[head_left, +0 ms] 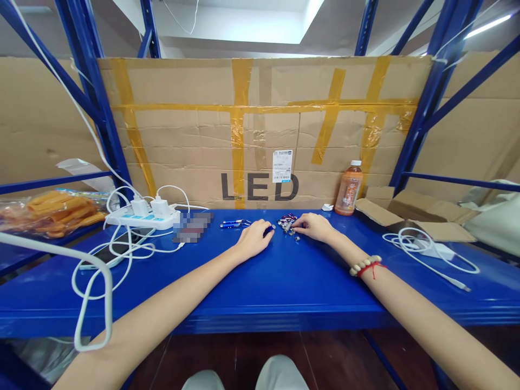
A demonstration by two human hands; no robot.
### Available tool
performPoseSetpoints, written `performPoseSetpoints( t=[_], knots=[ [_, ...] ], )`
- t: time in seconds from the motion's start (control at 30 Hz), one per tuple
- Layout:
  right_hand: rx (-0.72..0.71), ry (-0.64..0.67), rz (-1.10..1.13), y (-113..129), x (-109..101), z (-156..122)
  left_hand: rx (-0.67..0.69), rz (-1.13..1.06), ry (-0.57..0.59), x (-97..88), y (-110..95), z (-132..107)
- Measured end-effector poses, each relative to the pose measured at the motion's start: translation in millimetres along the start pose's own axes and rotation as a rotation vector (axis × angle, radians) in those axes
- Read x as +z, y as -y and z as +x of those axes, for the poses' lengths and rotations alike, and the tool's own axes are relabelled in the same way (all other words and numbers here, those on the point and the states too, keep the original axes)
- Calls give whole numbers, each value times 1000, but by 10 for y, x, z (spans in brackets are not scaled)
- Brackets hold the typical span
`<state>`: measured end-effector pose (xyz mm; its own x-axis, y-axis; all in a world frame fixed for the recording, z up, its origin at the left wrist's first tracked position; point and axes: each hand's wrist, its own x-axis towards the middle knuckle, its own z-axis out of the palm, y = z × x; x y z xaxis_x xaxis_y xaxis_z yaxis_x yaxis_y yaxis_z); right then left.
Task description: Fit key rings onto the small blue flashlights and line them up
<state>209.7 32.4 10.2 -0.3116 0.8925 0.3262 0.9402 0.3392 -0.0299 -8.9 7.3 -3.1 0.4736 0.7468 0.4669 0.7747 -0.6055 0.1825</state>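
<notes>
My left hand [255, 241] rests over the blue shelf top, fingers curled round a small blue metal tube [268, 231] with a silvery end; most of it is hidden by the hand. Just left of it lie several slim blue tubes [234, 223] with shiny metal ends. My right hand [316, 226], a beaded bracelet [365, 265] on its wrist, has its fingertips pinched together at the edge of a pile of small shiny metal parts [287, 221]. What sits between those fingertips is too small to make out. One loose metal part [297, 238] lies in front of the pile.
At left are a white power strip [142, 219] with chargers, a phone [117, 249] and looping white cables [129, 271]. An orange drink bottle [348, 189], an open carton [414, 216] and a coiled cable [426, 252] stand at right. A large cardboard sheet [195, 141] closes the back.
</notes>
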Motion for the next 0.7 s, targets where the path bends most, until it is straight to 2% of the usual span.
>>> performPoseSetpoints(
  t=[0.47,0.7],
  knots=[
    [17,-1,-75,77,-34,-27,4,1,1,-3,-2,-2],
    [95,-52,-55,143,-69,-48,22,20,-1,10,13,-1]
  ],
)
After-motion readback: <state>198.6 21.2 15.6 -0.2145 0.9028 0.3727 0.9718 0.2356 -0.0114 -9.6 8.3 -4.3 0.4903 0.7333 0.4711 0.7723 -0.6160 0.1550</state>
